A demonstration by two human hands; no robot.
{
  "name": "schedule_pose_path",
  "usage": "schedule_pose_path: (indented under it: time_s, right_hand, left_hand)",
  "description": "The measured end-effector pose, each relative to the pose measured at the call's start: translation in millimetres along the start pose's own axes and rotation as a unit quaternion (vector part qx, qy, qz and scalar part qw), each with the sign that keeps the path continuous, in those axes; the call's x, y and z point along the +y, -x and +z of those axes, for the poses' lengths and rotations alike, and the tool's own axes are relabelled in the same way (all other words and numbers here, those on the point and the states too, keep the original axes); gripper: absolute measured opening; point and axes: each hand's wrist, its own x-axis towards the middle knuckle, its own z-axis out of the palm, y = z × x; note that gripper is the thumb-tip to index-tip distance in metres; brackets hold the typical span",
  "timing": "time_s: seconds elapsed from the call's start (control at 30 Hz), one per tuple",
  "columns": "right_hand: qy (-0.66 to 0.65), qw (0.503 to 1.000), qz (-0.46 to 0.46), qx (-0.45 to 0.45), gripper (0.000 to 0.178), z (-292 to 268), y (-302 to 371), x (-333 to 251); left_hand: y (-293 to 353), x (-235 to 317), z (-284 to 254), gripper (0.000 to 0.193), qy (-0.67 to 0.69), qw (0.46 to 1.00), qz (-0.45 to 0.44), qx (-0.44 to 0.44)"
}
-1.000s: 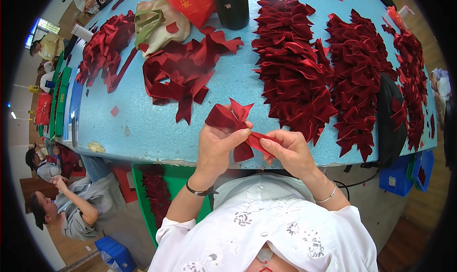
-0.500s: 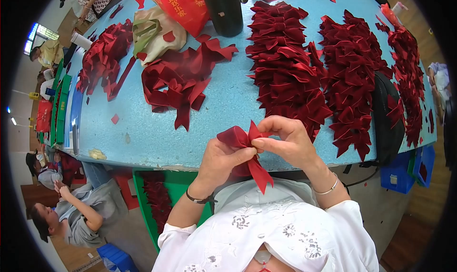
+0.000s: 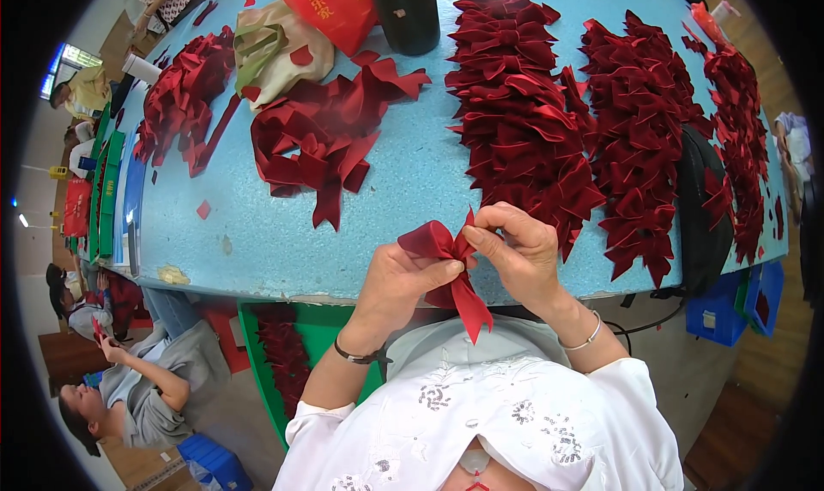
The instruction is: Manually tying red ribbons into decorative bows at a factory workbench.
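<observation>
Between my hands, just over the near edge of the table, is a dark red ribbon bow (image 3: 429, 240). My left hand (image 3: 393, 281) pinches it near its middle, thumb on top, with one loop standing out above the fingers. A tail of the ribbon hangs down below the thumb. My right hand (image 3: 522, 252) pinches the short upper end of the ribbon between thumb and fingertips, beside the knot. Beyond my hands lies a tangle of loose red ribbon (image 3: 322, 139). Ahead to the right, finished-looking bows (image 3: 524, 122) are heaped in a long row.
More bows (image 3: 637, 139) lie in rows farther right, beside a black bag (image 3: 702, 208). A dark bottle (image 3: 402, 15), a red bag (image 3: 330, 6) and a cream cloth bag (image 3: 296, 53) stand at the back. A green crate (image 3: 257, 354) sits under the table edge; a co-worker (image 3: 142, 379) is at left.
My right fingers have drawn slightly up and right along the ribbon's upper end. The left hand keeps its pinch on the bow. The co-worker at left has shifted a little.
</observation>
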Motion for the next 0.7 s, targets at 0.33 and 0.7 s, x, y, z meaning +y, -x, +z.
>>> schedule_pose_path:
  time_s: [0.33, 0.7]
  right_hand:
    - [-0.178, 0.955, 0.234, -0.04, 0.006, -6.3, -7.8, -5.3]
    - [0.018, 0.998, 0.021, -0.058, 0.002, -7.0, -0.6, 9.6]
  left_hand:
    - [1.1, -1.9, -8.2, 0.023, -0.032, 0.999, -0.034, -0.003]
    - [-0.4, -1.0, -2.5, 0.024, -0.041, 0.999, -0.022, 0.001]
